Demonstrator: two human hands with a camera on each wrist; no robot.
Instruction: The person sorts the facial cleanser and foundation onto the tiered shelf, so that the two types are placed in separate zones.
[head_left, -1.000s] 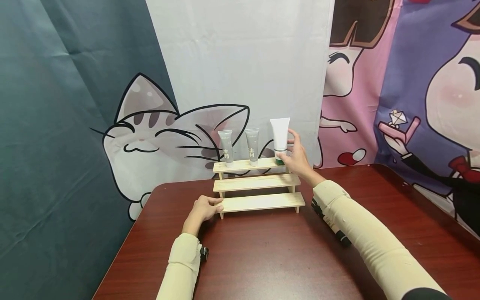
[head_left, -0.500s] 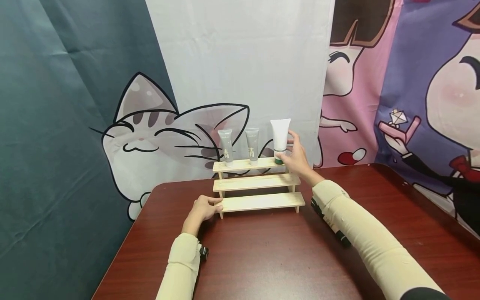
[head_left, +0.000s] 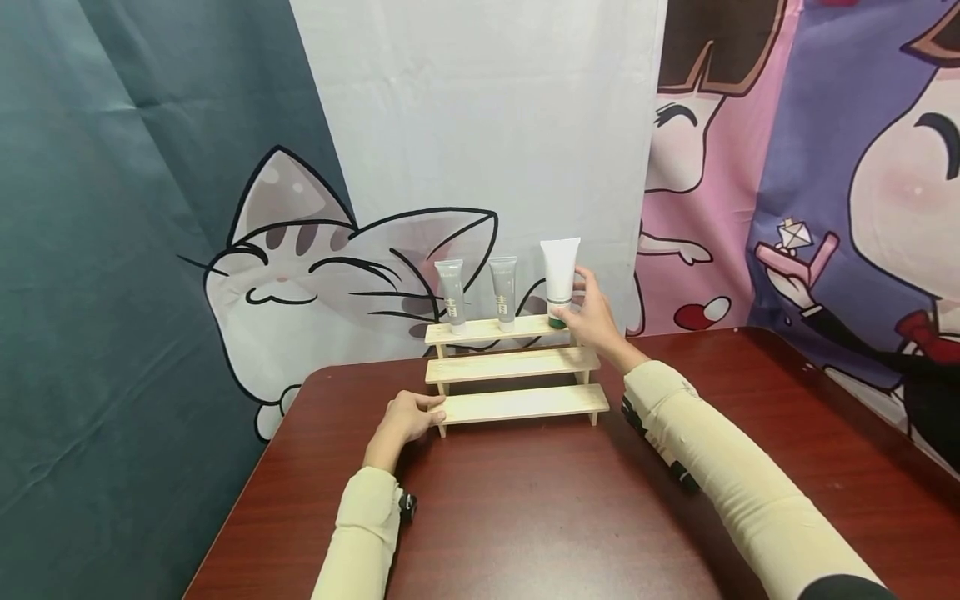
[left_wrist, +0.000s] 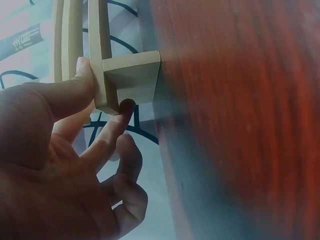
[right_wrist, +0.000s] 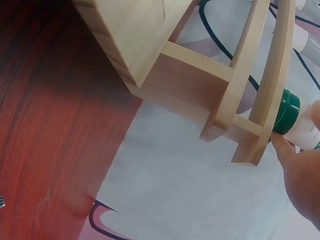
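White tube [head_left: 560, 268] stands on the rack [head_left: 525, 404], top step, right end; I'd guess it's light, squishy and slick, so grab low near the stiffer green cap [right_wrist: 287, 112]. Right grip [head_left: 594, 320] is about tube-wide, pinching it down there; left grip [head_left: 405, 417] pinches the rack's bottom-left end, barely parted.

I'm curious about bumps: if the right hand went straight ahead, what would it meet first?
The white plastic tube with green cap, which the right hand grips, comes first; past it, probably the pale grey cloth backdrop, though depth is unclear.
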